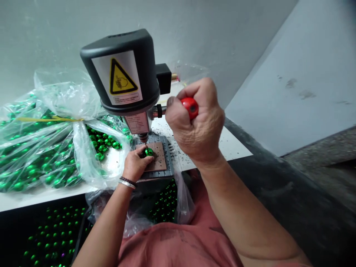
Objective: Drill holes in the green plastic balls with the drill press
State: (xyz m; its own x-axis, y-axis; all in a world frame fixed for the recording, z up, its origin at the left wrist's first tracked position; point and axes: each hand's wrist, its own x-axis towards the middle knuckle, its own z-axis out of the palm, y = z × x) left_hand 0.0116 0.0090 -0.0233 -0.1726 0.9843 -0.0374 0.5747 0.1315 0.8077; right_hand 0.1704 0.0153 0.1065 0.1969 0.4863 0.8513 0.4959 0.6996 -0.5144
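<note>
A black-topped drill press [125, 74] with a yellow warning label stands on the white table. My right hand [197, 120] is wrapped round the red knob [190, 108] of its lever. Below the drill head, my left hand [137, 162] pinches a shiny green ball [148, 152] between thumb and fingers, against a brown board [159, 155] on the grey machine base [168, 163]. The thin drill bit [146, 145] points down at the top of the ball; whether it has entered the ball cannot be made out.
A clear plastic bag [63, 98] of green balls, tied with a yellow strip, lies left of the press. Dark shavings [178, 148] are scattered right of the base. More green balls [165, 202] show below the table edge. A wall rises behind.
</note>
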